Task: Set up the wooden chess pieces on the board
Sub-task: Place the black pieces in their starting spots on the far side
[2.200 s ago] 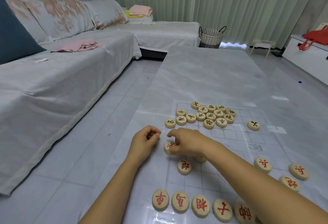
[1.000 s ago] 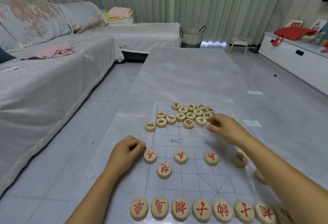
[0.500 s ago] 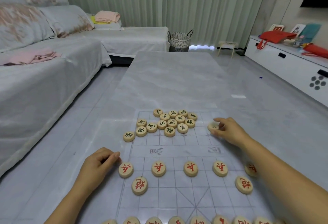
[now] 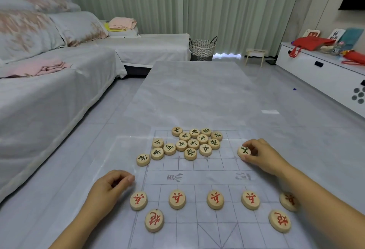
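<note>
Hands (image 4: 262, 156); round wooden disc (image 4: 244, 151)

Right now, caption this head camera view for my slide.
Right hand pinches a green-marked piece on the board; left hand rests curled beside the red-marked row.

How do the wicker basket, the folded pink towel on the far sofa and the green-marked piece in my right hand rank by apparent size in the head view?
1. wicker basket
2. folded pink towel, nearly as wide
3. green-marked piece, smallest despite its nearness.

red pieces (image 4: 177, 199): rowed flat | green pieces (image 4: 193, 143): clustered | board (image 4: 205, 177): flat
</note>
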Demonstrator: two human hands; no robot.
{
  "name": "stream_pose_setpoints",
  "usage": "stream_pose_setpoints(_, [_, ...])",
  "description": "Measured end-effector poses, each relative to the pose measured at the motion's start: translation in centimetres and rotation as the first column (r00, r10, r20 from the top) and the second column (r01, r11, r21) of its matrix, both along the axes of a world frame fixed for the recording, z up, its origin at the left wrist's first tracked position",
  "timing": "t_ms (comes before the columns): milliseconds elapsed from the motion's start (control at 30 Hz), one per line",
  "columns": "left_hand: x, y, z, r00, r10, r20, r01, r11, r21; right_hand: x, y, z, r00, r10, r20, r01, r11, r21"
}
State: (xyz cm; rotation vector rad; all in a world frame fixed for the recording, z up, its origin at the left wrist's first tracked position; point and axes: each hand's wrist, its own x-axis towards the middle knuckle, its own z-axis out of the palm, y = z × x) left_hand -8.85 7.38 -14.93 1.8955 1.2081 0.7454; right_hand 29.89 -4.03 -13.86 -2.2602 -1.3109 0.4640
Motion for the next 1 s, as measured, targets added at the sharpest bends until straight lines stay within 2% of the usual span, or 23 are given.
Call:
stream_pose_setpoints(67, [0.8,0.7,0.1,1.000,0.014,0.004,-0.015,0.997,0.081,-0.4,0.5,0.1,0.999,0.033,-0.011,-0.033,0.999,0.009])
stream_pose_setpoints(133, [2.0,2.0,0.0,0.998,-0.001,-0.062,0.012,0.986,0.169,-0.8,1.0,0.1,0.996,0.087,-0.016,-0.087,0.996,0.008])
stream_pose_setpoints(234, [4.1,4.6,-0.3,0.977,-0.064,-0.202,0.091,0.988,0.128,-1.0,1.7,-0.3,0.990,0.139,-0.033,-0.139,0.990,-0.003])
stream_pose_setpoints(334, [5.8,6.5,-0.4,0.948,-0.173,-0.267,0.203,0.975,0.087,-0.8,1.9,-0.2,0.989,0.133,-0.063,-0.134,0.991,-0.023])
stream_pose_setpoints(467, [7.6,7.5,-1.3,0.902,-0.255,-0.349,0.329,0.928,0.172,-0.8,2.3,-0.2,0.991,0.120,-0.062,-0.122,0.992,-0.024])
stream_pose_setpoints(534, [7.9,7.7,-1.9,0.913,-0.280,-0.296,0.345,0.917,0.198,-0.7,2.5,-0.4,0.989,0.143,-0.036,-0.144,0.989,-0.029])
stream_pose_setpoints(667, [8.5,7.6,-1.3,0.955,-0.277,-0.101,0.289,0.948,0.131,0.0,2.5,-0.4,0.975,0.205,-0.083,-0.208,0.978,-0.034])
stream_pose_setpoints(734, [9.4,8.3,-0.6,0.963,-0.259,-0.079,0.268,0.954,0.138,0.3,2.7,-0.7,0.970,0.225,-0.096,-0.226,0.974,0.007])
stream_pose_setpoints(867, [13.4,10.5,0.5,0.892,-0.357,-0.278,0.422,0.878,0.227,0.8,2.6,-1.9,0.960,0.273,-0.065,-0.263,0.956,0.130])
stream_pose_setpoints(1001, [19.0,11.4,1.0,0.787,-0.397,-0.473,0.539,0.815,0.213,1.2,2.3,-2.2,0.953,0.295,-0.071,-0.278,0.944,0.177])
